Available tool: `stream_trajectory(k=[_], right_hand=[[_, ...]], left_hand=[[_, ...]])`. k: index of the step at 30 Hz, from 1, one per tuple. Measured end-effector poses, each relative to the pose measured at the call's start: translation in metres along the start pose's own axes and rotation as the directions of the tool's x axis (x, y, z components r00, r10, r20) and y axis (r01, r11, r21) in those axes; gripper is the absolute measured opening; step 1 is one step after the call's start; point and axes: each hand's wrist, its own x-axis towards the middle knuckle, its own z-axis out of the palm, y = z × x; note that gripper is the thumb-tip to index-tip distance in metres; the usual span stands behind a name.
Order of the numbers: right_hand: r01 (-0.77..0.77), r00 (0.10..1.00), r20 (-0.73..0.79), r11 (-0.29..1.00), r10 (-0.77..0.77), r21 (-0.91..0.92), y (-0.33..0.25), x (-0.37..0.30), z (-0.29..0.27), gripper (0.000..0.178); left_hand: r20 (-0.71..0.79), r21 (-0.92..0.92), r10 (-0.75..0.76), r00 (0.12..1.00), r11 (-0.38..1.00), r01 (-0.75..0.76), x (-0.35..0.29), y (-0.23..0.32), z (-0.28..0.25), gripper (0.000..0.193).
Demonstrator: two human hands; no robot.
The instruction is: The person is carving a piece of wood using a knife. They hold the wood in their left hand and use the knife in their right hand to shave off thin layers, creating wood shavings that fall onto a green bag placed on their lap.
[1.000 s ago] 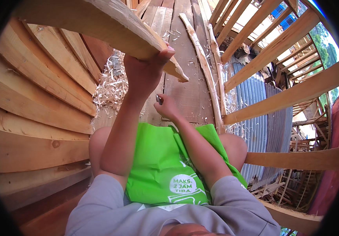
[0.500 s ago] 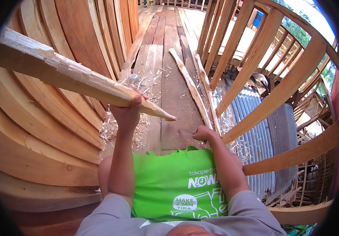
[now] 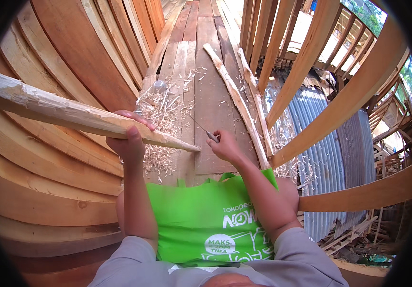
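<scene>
A long, thick wooden pole (image 3: 79, 116) slants in from the far left and tapers to a point near the middle of the view. My left hand (image 3: 130, 133) is wrapped round it a little behind the whittled end. In my right hand (image 3: 226, 146) is a knife (image 3: 210, 135) with a dark handle. Its thin blade points up and to the left, just beyond the pole's tip and apart from it. Over my lap lies a green fabric bag (image 3: 201, 210) with white print.
Pale shavings (image 3: 163, 124) heap on the plank floor (image 3: 211, 95), with a clear plastic cup (image 3: 159, 86) among them. Two peeled poles (image 3: 232, 95) lie to the right. Upright boards (image 3: 58, 52) line the left, and wooden railing slats (image 3: 306, 62) stand above corrugated metal sheets (image 3: 313, 143) on the right.
My right hand has come up and to the left with the knife, closer to the pole's tip. The pole and my left hand have shifted left.
</scene>
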Motion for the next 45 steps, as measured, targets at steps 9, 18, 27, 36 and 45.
stream_trajectory(k=[9,18,27,36,45], right_hand=[[-0.035,0.995,0.097,0.995,0.026,0.09,-0.004,0.003,0.029,0.026],[-0.182,0.966,0.225,0.95,0.125,0.252,-0.002,0.009,0.058,0.033],[-0.425,0.847,0.353,0.905,0.397,0.002,0.011,0.008,0.078,0.037],[-0.099,0.934,0.313,0.964,0.176,-0.247,0.019,0.013,0.072,0.044],[0.122,0.944,0.321,0.985,-0.077,-0.121,-0.068,-0.013,0.054,0.041]], left_hand=[[-0.097,0.057,-0.047,0.994,0.997,0.053,-0.001,-0.005,0.0,0.043],[-0.043,0.052,-0.147,0.988,0.987,0.149,0.006,-0.001,-0.012,0.044],[0.064,-0.151,-0.22,0.973,0.962,0.228,0.015,-0.002,-0.005,0.027],[0.183,-0.297,-0.25,0.951,0.908,0.296,0.01,-0.011,-0.022,0.022],[0.206,-0.315,-0.244,0.948,0.901,0.3,0.008,-0.012,-0.03,0.022]])
